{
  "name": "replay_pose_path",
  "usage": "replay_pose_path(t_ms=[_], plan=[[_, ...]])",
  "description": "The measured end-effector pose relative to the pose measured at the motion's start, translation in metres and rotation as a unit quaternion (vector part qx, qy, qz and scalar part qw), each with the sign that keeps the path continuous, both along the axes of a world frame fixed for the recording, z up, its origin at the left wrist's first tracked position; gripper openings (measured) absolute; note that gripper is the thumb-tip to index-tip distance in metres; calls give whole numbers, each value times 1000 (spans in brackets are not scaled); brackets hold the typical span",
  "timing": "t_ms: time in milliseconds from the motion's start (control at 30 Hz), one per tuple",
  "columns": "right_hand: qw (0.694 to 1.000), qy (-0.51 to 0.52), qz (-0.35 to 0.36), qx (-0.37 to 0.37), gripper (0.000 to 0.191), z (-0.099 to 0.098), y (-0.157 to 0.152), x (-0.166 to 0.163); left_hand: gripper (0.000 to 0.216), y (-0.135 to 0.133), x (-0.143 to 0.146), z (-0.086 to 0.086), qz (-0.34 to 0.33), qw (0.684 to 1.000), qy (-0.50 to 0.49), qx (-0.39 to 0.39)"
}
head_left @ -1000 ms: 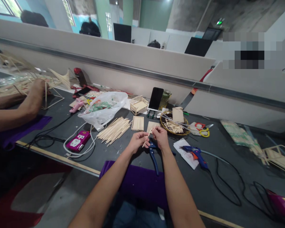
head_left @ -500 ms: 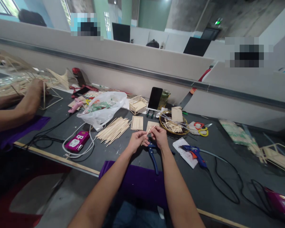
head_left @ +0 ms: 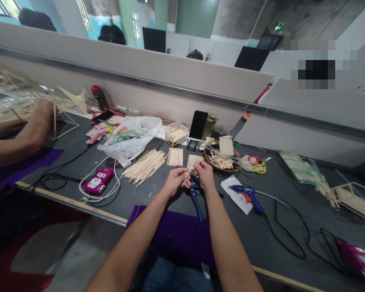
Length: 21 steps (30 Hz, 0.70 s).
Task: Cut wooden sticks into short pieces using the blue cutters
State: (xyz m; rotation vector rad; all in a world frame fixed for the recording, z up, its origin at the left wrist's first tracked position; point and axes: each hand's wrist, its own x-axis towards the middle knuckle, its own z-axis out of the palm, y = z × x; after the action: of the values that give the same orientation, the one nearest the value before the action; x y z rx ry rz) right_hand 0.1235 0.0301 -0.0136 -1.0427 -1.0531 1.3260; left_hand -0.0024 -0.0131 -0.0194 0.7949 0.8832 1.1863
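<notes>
My left hand point(head_left: 177, 180) pinches a thin wooden stick point(head_left: 187, 177) over the table. Close beside it, my right hand point(head_left: 204, 173) has its fingers closed on small wooden stick pieces; their ends are partly hidden by the fingers. Under the hands lie blue-handled cutting pliers point(head_left: 196, 205). Just beyond them is a small flat wooden piece point(head_left: 193, 159), and to its left a small wooden frame panel point(head_left: 175, 157). A spread pile of wooden sticks point(head_left: 146, 166) lies left of my hands.
A basket point(head_left: 239, 165) of short sticks stands right of my hands, with scissors point(head_left: 259, 167) and a blue glue gun point(head_left: 250, 198) nearby. Left are a plastic bag point(head_left: 136, 136) and a purple power strip point(head_left: 99, 180). A phone point(head_left: 198, 125) stands behind. A co-worker's arm point(head_left: 33, 129) reaches in at left.
My hands stay almost in place, with the right fingers shifting slightly on the sticks. The view has moved a little. Tools and sticks on the table lie as before.
</notes>
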Motion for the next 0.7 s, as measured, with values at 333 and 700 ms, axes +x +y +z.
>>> replay_pose_path(t_ms=[333, 700], plan=[[1000, -11, 18, 17, 26, 0, 0, 4, 39, 1, 0, 1, 8, 1000, 0, -12], [997, 69, 24, -21, 26, -1, 1, -3, 39, 1, 2, -1, 14, 1000, -11, -2]])
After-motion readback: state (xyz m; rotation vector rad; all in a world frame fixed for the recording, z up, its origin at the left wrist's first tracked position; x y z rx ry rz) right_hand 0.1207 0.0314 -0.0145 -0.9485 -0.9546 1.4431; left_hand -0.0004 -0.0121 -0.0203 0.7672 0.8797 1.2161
